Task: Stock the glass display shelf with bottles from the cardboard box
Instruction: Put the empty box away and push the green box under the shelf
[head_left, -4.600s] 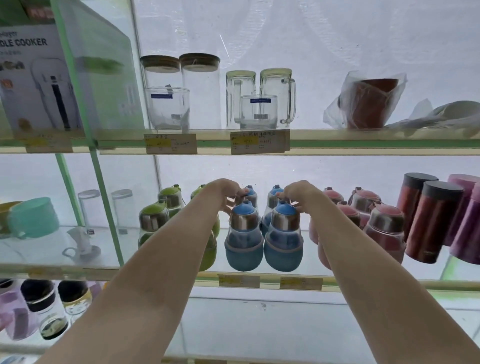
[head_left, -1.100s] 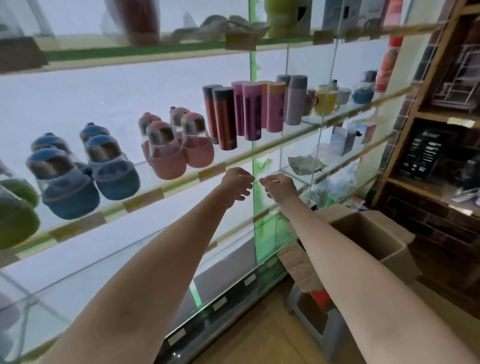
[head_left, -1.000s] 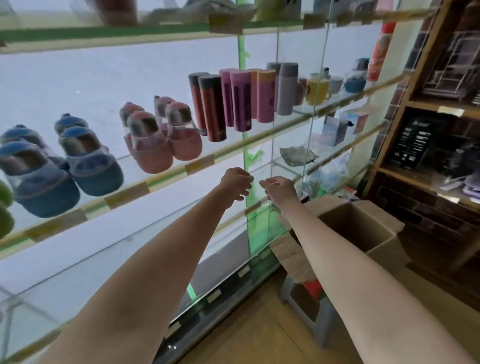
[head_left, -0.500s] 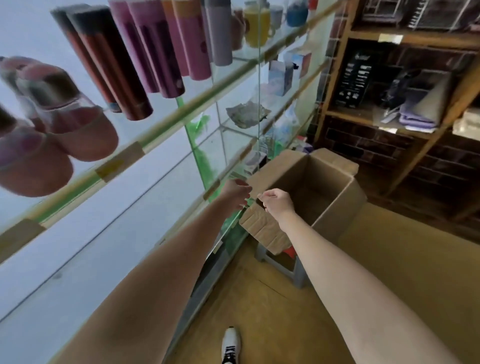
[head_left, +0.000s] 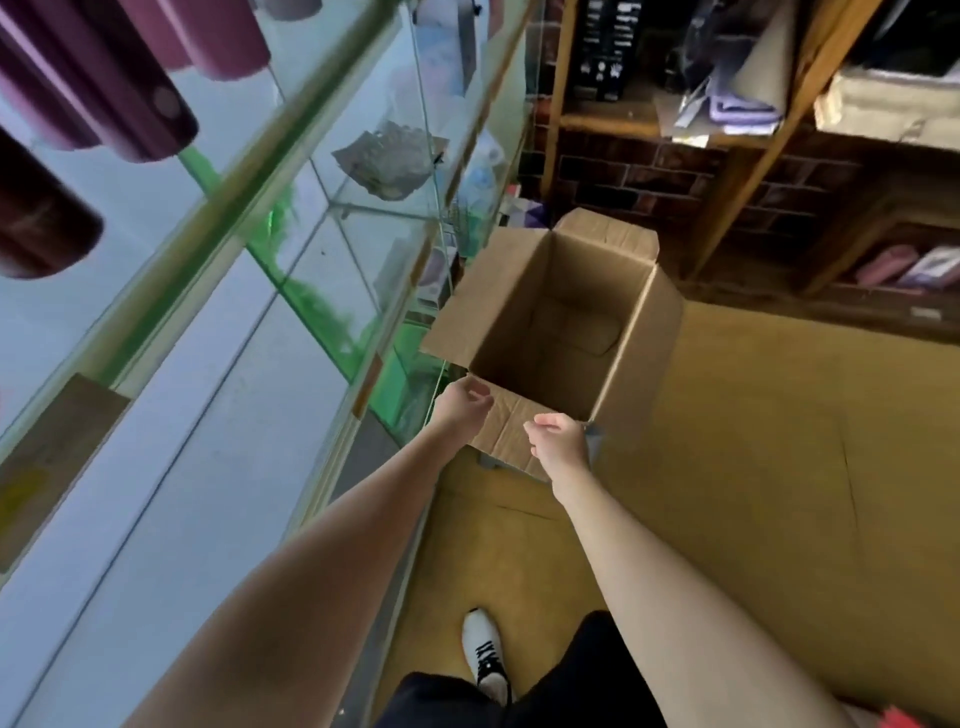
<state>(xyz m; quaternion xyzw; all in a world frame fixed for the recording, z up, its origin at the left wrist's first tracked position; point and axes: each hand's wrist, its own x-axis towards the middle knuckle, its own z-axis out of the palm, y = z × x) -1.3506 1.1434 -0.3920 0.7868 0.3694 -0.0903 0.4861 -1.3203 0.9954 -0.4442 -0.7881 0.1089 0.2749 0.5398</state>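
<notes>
Now | hands: left (head_left: 460, 408), right (head_left: 558, 439) loosely curled, holding nothing | labels unreadable

Glass display shelf (head_left: 218, 208) (purple bottles (head_left: 104, 88) on top)

So the open brown cardboard box (head_left: 566, 312) sits straight ahead with its top wide open, flaps folded outward, and nothing I can make out inside, so there's plenty of room to reach down in. My left hand (head_left: 464, 407) and right hand (head_left: 557, 435) hover over the near flap (head_left: 506, 434), both holding nothing, fingers loosely curled. The tall glass display shelf (head_left: 291, 218) crowds the box's left side, nearly touching the left flap. Dark purple cylindrical flasks (head_left: 98, 78) hang overhead on the left. Right of the box is just yellowish floor (head_left: 769, 457), with a wooden rack (head_left: 748, 156) behind.
</notes>
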